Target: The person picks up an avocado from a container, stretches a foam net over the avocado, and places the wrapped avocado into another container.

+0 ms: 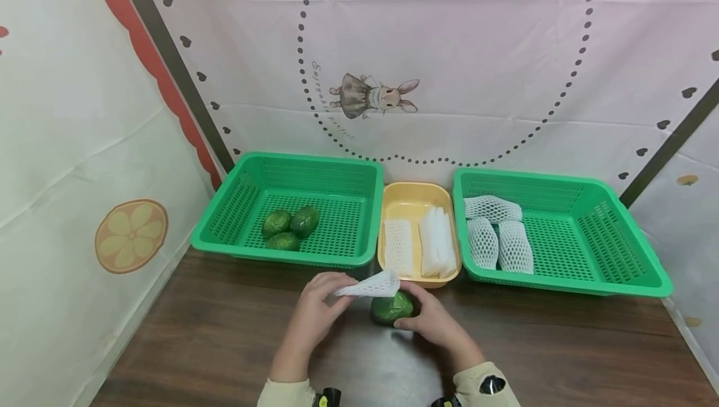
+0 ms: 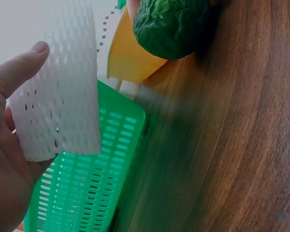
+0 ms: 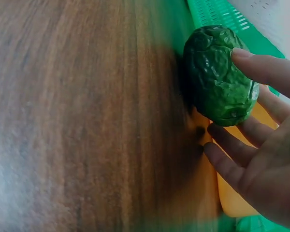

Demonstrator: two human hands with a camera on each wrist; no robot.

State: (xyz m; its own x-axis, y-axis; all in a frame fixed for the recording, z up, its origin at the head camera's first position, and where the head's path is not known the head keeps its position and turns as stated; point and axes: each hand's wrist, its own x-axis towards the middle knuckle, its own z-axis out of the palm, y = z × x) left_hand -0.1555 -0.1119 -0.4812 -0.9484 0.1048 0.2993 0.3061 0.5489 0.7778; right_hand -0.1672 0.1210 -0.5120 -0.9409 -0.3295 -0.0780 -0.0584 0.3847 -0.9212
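Note:
My left hand (image 1: 321, 310) pinches a flattened white foam net sleeve (image 1: 373, 285) between thumb and fingers; in the left wrist view the sleeve (image 2: 70, 101) hangs over the fingers. Just right of it, my right hand (image 1: 435, 319) holds a dark green oval fruit (image 1: 387, 309) with a glossy, wrinkled surface. The right wrist view shows the thumb on one side of the fruit (image 3: 220, 77) and fingertips at the other, with the lower fingers spread away from it. From the head view, the sleeve's wide end covers the fruit's upper edge; whether they touch I cannot tell.
Three similar green fruits (image 1: 283, 226) lie in the left green basket (image 1: 286, 259). A yellow tray (image 1: 387, 195) in the middle holds foam sleeves (image 1: 436, 241). Three netted items (image 1: 497, 232) sit in the right green basket (image 1: 562, 285). A printed cloth (image 1: 460, 70) hangs behind.

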